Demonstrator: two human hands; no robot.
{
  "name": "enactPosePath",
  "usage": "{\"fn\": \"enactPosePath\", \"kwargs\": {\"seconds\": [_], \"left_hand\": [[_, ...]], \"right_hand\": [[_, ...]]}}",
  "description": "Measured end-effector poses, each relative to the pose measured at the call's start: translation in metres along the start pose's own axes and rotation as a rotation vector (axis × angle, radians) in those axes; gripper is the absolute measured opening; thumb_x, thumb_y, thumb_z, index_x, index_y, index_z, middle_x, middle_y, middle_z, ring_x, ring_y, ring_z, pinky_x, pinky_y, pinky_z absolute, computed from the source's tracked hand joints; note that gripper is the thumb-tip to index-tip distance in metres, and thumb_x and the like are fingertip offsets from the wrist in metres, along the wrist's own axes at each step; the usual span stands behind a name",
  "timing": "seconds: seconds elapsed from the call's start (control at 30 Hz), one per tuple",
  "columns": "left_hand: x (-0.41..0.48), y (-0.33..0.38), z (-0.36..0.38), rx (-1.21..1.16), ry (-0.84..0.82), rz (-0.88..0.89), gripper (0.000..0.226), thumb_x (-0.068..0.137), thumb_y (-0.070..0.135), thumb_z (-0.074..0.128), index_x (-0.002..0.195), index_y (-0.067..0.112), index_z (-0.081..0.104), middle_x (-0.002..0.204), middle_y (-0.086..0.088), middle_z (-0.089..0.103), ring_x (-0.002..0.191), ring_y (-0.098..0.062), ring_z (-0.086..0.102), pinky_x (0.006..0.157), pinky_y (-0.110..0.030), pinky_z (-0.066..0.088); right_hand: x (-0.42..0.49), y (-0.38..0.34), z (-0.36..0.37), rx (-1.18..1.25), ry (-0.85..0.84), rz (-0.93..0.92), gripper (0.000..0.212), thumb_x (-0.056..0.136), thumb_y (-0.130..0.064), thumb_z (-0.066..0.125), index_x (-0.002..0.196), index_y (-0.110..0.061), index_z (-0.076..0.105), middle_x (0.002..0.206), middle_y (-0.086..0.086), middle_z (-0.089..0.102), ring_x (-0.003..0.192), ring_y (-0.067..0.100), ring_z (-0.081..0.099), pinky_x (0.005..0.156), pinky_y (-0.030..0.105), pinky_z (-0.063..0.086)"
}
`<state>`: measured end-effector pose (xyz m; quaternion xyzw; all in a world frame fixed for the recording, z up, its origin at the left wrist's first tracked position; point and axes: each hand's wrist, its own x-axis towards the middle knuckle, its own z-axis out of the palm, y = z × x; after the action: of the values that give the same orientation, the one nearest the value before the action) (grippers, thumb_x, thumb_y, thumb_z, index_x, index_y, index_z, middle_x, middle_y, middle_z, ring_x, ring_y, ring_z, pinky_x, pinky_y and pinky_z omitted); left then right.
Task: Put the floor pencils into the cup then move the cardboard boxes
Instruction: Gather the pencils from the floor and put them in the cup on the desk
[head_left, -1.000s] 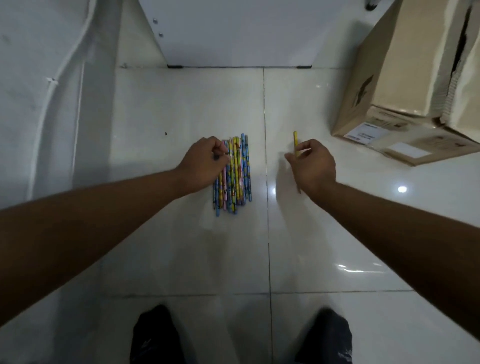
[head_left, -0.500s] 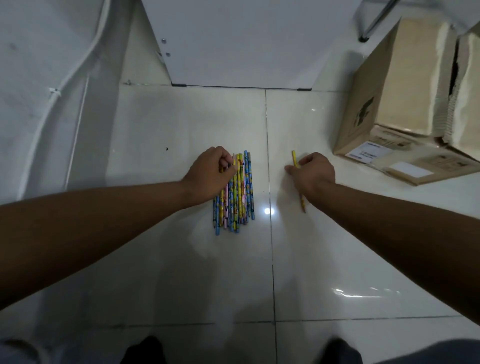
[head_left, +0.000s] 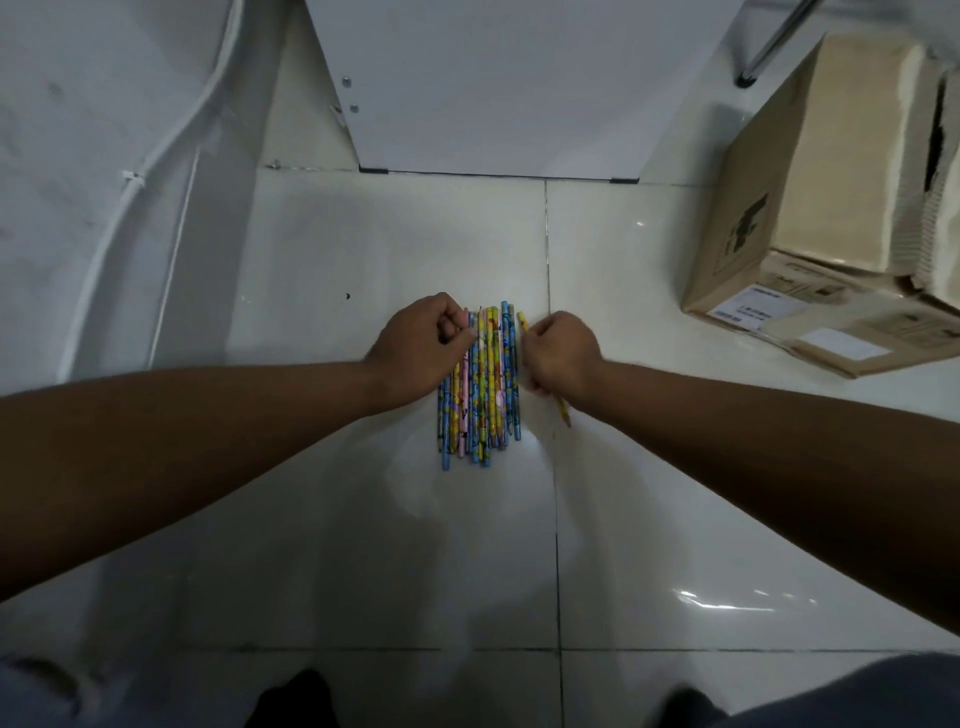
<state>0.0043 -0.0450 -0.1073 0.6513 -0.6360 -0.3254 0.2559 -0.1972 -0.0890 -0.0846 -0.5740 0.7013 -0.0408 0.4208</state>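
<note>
The left hand (head_left: 421, 348) is pinching the pencils (head_left: 485, 384) on the floor (head_left: 395, 519) while the right hand (head_left: 563, 356) is gripping a yellow pencil (head_left: 564, 413) just beside them.

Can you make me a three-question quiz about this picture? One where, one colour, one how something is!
1. Where are the cardboard boxes? A. On the floor, right side. B. On a shelf. C. In a hand.
2. What colour is the pencil in the right hand? A. Red. B. Yellow. C. Black.
3. How do the floor pencils lie? A. Scattered. B. Standing in a cup. C. Side by side.
1 A: they rest on the floor at right. 2 B: yellow ends show beyond the hand. 3 C: they form one row.
</note>
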Motion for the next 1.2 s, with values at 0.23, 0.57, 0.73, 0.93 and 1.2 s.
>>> {"fn": "enactPosePath", "kwargs": {"seconds": [0.23,0.57,0.73,0.93,1.2], "left_hand": [[-0.01,-0.004,-0.01,0.013,-0.011,-0.051,0.012,0.098,0.028,0.068,0.093,0.019,0.063,0.085,0.003,0.064,0.078,-0.014,0.06,0.067,-0.021,0.046],[-0.012,0.004,-0.006,0.045,-0.027,-0.169,0.028,0.09,0.05,0.074,0.09,0.026,0.062,0.081,0.005,0.066,0.074,-0.013,0.064,0.066,-0.03,0.051],[-0.016,0.013,0.002,0.122,0.025,-0.278,0.044,0.076,0.069,0.076,0.084,0.028,0.061,0.073,0.009,0.066,0.069,-0.008,0.063,0.06,-0.028,0.044],[-0.013,0.022,0.005,0.238,0.06,-0.359,0.054,0.062,0.078,0.074,0.077,0.028,0.061,0.072,0.014,0.066,0.069,-0.002,0.061,0.055,-0.026,0.038],[-0.006,0.026,0.005,0.221,0.073,-0.402,0.057,0.054,0.081,0.078,0.071,0.027,0.067,0.067,0.014,0.066,0.064,-0.001,0.062,0.051,-0.024,0.041]], "right_hand": [[-0.003,-0.011,0.008,-0.139,-0.002,-0.038,0.049,0.094,-0.051,0.074,0.093,-0.002,0.075,0.085,0.012,0.075,0.077,0.028,0.072,0.068,0.035,0.059],[0.006,-0.012,-0.001,-0.107,0.001,-0.06,0.036,0.1,-0.035,0.065,0.076,-0.008,0.065,0.068,0.005,0.061,0.057,0.016,0.053,0.048,0.026,0.034],[0.008,-0.01,-0.007,-0.01,0.012,-0.122,0.032,0.107,-0.03,0.048,0.093,-0.004,0.061,0.086,0.014,0.064,0.074,0.029,0.06,0.058,0.033,0.041],[0.013,-0.008,-0.006,-0.056,0.037,-0.143,0.026,0.107,-0.027,0.049,0.089,-0.009,0.055,0.076,0.0,0.053,0.066,0.012,0.05,0.051,0.027,0.032],[0.008,-0.008,0.0,-0.225,-0.033,-0.131,0.045,0.084,-0.051,0.083,0.09,-0.008,0.075,0.084,0.007,0.072,0.077,0.019,0.068,0.059,0.028,0.046]]}}
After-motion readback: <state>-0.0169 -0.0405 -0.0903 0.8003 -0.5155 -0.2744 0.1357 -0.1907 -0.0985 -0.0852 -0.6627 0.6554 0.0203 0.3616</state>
